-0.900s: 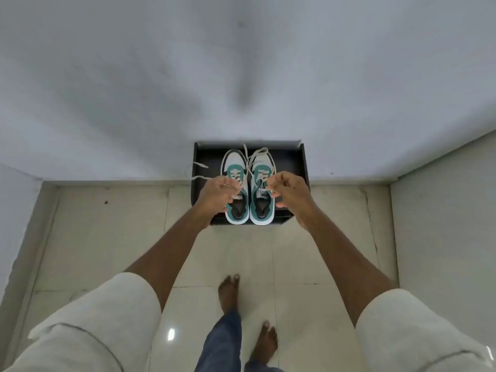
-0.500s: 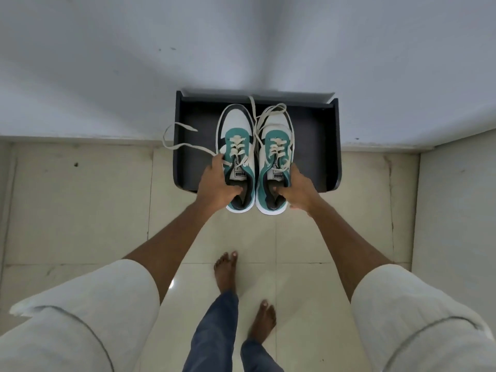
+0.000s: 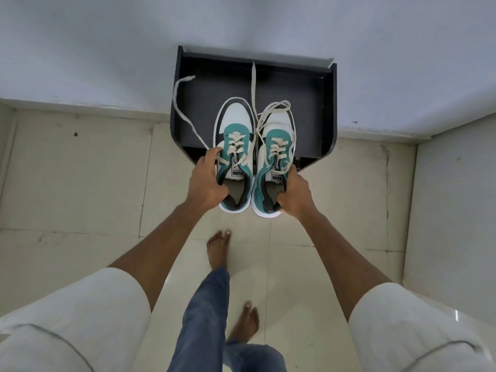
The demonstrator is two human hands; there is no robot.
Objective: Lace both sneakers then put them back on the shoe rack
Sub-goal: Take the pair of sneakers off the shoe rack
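Two teal, white and black sneakers are held side by side in front of a black shoe rack [image 3: 328,108]. My left hand [image 3: 208,181] grips the left sneaker [image 3: 234,124] at its collar, thumb inside the opening. My right hand [image 3: 295,196] grips the right sneaker [image 3: 277,130] the same way. Both shoes point toe-first at the wall, their heels past the rack's front edge. Cream laces are threaded through the eyelets. One loose lace end [image 3: 179,103] trails left over the rack's side, and another lace [image 3: 253,84] runs up the middle. Extra lace loops lie on the right sneaker's toe.
The rack stands against a white wall [image 3: 107,49] on a pale tiled floor [image 3: 80,183]. A second wall [image 3: 456,210] closes the right side. My bare feet [image 3: 218,251] and jeans stand just below the shoes.
The view has drawn nearer to the rack, which now looks larger. Both hands went from holding the laces to gripping the sneakers by their collars, and the shoes have come back toward me.
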